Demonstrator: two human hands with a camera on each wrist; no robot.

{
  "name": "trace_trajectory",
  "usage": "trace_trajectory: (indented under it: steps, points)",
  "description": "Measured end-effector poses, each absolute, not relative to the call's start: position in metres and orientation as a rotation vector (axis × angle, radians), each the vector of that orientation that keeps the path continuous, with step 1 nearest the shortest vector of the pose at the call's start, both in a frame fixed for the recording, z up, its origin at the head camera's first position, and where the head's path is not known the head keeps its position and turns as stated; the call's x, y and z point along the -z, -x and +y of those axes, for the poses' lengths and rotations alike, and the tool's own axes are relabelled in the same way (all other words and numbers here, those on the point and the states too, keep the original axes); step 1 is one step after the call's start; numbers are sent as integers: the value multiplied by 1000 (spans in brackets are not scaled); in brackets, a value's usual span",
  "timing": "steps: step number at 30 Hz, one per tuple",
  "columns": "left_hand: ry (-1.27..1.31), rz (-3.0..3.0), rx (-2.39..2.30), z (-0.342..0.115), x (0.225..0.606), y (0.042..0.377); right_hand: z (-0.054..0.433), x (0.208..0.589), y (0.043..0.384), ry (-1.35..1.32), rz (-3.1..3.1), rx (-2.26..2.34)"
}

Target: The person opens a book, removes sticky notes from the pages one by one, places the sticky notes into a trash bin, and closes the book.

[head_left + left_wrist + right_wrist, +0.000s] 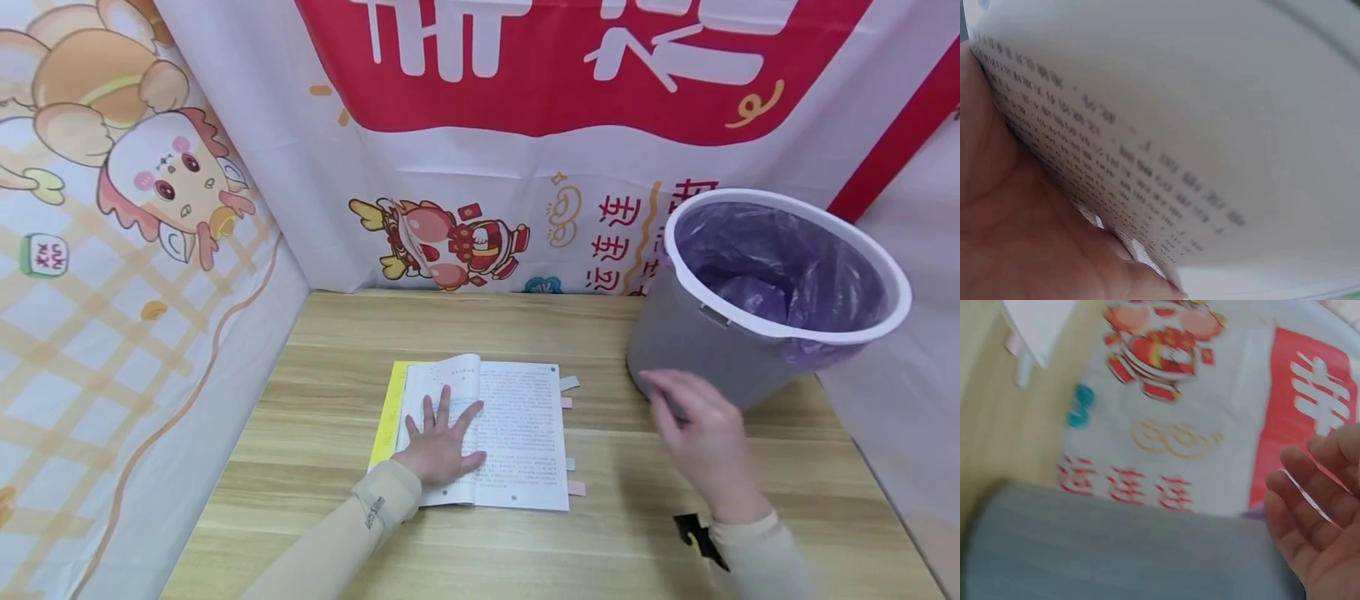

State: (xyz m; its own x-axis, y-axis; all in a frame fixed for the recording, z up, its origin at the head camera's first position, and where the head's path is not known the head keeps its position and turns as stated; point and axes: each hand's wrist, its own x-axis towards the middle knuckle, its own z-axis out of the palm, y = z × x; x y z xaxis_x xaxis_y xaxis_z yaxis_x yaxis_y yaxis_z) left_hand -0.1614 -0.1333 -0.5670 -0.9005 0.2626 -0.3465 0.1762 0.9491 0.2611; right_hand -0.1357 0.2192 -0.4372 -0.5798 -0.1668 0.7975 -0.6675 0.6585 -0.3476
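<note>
An open book (525, 433) with printed pages and a yellow left edge lies on the wooden table. My left hand (437, 446) rests on its left page with fingers spread, the thumb reaching across the fold. The left wrist view has the palm (1041, 231) close against a curved printed page (1241, 137). To the right of the book, my right hand (701, 442) is raised in front of a grey trash bin (667, 333), blurred. In the right wrist view its fingers (1285, 500) are loosely bent beside the bin wall (1135, 550), with nothing seen in them.
The bin has a white rim (780, 329) and a purple liner bag (847, 287). Pink and pale green sticky tabs (576, 488) stick out from the book's right edge. A printed cloth (480, 158) hangs behind the wooden table (315, 350), and another patterned cloth (247, 333) borders its left side.
</note>
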Motion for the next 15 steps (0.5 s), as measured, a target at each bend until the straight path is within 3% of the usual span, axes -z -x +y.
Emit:
trace_trajectory:
  steps: [8, 15]
  points:
    - [-312, 2723, -329, -133, 569, 162, 193, 488, 122, -661, -2426, -828]
    - [-322, 2724, -325, -133, 567, 161, 167, 528, 108, -386, -2809, -994]
